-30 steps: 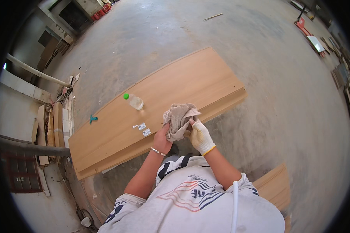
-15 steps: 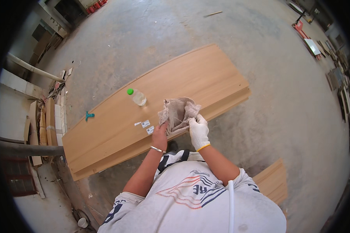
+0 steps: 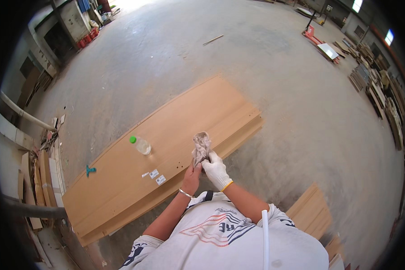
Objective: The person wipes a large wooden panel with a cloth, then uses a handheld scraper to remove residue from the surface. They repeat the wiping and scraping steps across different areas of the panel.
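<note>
A pinkish-beige cloth rag [image 3: 202, 146] is bunched between my two hands, above the near edge of a long wood-grain panel [image 3: 180, 121]. My bare left hand [image 3: 192, 176], with a silver bangle at the wrist, grips the rag's lower left. On the other side my right hand [image 3: 216, 171], in a white knit glove with a yellow cuff, closes on its lower right. To the left on the panel lies a clear bottle [image 3: 141, 145] with a green cap. Small white labels [image 3: 155, 174] sit nearer me, and a teal tool [image 3: 90, 170] rests near the far left edge.
More wood-grain boards [image 3: 310, 209] lie low at the right. A red pallet truck [image 3: 310, 33] stands far right, near stacks of scrap boards [image 3: 371, 85]. At the left are a pale pipe [image 3: 27, 112] and leaning planks [image 3: 42, 180]. A thin stick [image 3: 213, 40] lies on the concrete floor.
The rag has gone from spread open to gathered into a narrow bunch, and my hands have come closer together. My view has tilted up and shifted right.
</note>
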{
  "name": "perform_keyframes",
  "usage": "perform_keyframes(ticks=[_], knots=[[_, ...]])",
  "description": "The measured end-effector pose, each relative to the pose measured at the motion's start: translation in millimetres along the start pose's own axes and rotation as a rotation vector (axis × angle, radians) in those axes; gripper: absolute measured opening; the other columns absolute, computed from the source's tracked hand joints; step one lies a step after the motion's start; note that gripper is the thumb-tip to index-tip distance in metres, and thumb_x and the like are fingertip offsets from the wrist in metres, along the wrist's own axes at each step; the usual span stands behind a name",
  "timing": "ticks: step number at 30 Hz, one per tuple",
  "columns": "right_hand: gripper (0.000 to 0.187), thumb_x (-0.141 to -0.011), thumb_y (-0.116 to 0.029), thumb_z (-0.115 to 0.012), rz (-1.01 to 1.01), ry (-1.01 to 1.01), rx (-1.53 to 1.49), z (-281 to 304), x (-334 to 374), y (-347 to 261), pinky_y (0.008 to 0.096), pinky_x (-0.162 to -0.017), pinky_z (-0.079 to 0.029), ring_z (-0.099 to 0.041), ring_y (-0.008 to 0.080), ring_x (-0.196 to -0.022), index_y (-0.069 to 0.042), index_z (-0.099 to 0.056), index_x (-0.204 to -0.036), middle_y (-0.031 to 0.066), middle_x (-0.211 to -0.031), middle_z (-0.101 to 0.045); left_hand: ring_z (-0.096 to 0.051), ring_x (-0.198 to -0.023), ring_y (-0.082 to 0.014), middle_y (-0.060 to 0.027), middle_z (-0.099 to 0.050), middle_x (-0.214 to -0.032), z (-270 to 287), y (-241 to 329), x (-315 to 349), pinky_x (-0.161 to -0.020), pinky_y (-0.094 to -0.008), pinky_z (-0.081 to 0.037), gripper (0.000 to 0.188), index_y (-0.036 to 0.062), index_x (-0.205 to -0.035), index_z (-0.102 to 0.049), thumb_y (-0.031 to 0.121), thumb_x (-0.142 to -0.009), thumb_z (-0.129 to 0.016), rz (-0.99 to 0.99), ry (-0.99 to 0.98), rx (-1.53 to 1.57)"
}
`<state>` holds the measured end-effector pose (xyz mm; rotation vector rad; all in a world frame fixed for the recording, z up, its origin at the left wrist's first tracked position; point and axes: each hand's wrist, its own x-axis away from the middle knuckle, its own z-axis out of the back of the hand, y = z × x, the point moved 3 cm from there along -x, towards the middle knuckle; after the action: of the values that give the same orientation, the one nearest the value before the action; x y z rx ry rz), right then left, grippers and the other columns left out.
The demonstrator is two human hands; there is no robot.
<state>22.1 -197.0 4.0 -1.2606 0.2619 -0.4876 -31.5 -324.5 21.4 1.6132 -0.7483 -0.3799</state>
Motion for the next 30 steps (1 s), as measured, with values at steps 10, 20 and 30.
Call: perform_keyframes(ticks=[10,20,30], knots=[[0.064,-0.100,-0.023,-0.066,-0.318,-0.272,-0.601,21,0,-30,0.0309,-0.102,-0.047,-0.057,0.0147,-0.121,0.000,-0.044,-0.155,0.0044,-0.136,-0.063,-0.064,-0.115,-0.0179,-0.0106,-0.065,-0.130,-11,38,-19,-0.097,-0.0336,-0.054,0.063,0.0004,-0.144,-0.047,0.018,-0.092,-0.078,0.008,-0.126,-0.378],[0.053,-0.106,-0.036,-0.052,-0.259,-0.574,-1.436,46,25,-70,0.0434,-0.100,-0.054,-0.063,0.0255,-0.115,-0.010,-0.046,-0.151,0.0102,-0.135,-0.060,-0.074,-0.097,-0.0270,-0.0116,-0.072,-0.110,27,-4,-43,-0.082,-0.0433,-0.065,0.036,-0.0005,-0.129,-0.061,0.002,-0.093,-0.060,0.268,-0.053,0.053],[0.060,-0.098,-0.024,-0.068,-0.250,-0.329,-1.022,38,12,17,0.0428,-0.104,-0.049,-0.060,0.0190,-0.121,-0.007,-0.046,-0.152,0.0052,-0.137,-0.062,-0.072,-0.106,-0.0353,-0.0205,-0.070,-0.121,-3,18,-41,-0.094,-0.0444,-0.059,0.040,-0.0040,-0.132,-0.058,0.008,-0.094,-0.051,0.239,0.107,-0.088]])
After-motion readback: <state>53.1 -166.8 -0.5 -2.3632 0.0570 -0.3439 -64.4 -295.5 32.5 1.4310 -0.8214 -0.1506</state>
